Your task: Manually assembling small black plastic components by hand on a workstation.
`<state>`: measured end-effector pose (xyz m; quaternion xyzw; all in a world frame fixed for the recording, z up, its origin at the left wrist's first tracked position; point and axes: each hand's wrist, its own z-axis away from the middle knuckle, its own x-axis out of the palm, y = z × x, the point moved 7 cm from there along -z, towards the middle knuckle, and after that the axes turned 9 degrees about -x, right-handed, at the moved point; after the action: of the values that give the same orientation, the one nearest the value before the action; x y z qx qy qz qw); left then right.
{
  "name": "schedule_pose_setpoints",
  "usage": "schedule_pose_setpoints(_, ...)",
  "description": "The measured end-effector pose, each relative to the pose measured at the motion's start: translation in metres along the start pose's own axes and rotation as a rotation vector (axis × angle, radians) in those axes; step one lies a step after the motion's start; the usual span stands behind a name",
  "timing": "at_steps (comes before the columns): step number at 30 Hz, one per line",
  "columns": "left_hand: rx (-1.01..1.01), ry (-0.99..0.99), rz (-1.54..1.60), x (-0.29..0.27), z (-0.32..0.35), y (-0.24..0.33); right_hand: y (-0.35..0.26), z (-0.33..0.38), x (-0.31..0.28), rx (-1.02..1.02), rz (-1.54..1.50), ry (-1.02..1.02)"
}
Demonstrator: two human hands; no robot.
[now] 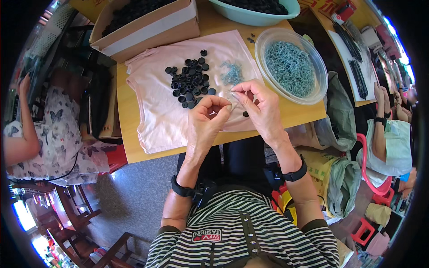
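My left hand and my right hand meet fingertip to fingertip over a pale pink cloth on the wooden table. Between the fingertips is a small thin metal piece; which hand grips it I cannot tell. A heap of small black round caps lies on the cloth just beyond my left hand. A little pile of grey-green metal clips lies beside it. One black cap rests under my right hand.
A clear plastic bowl of grey-green clips stands at the right. A cardboard box and a teal basin of black caps stand at the back. Other people sit at left and right. Sacks lie beside the table.
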<state>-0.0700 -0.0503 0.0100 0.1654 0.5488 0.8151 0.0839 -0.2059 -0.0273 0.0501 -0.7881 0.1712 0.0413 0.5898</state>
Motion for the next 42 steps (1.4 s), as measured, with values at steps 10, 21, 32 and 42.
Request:
schedule_pose_setpoints(10, -0.019, 0.057, 0.057, -0.019, 0.006, -0.004, 0.003, 0.002, -0.007, -0.066, 0.335, 0.021)
schedule_pose_setpoints(21, 0.408, 0.198, -0.517, -0.003, 0.016, 0.037, 0.006, 0.006, -0.004, 0.067, 0.004, -0.065)
schedule_pose_setpoints(32, 0.219, 0.092, -0.25, -0.008, 0.003, 0.018, -0.014, 0.007, 0.0, -0.103, 0.113, -0.061)
schedule_pose_setpoints(42, 0.126, 0.017, -0.143, -0.004, -0.002, 0.009, -0.009, 0.008, -0.005, -0.043, 0.137, -0.016)
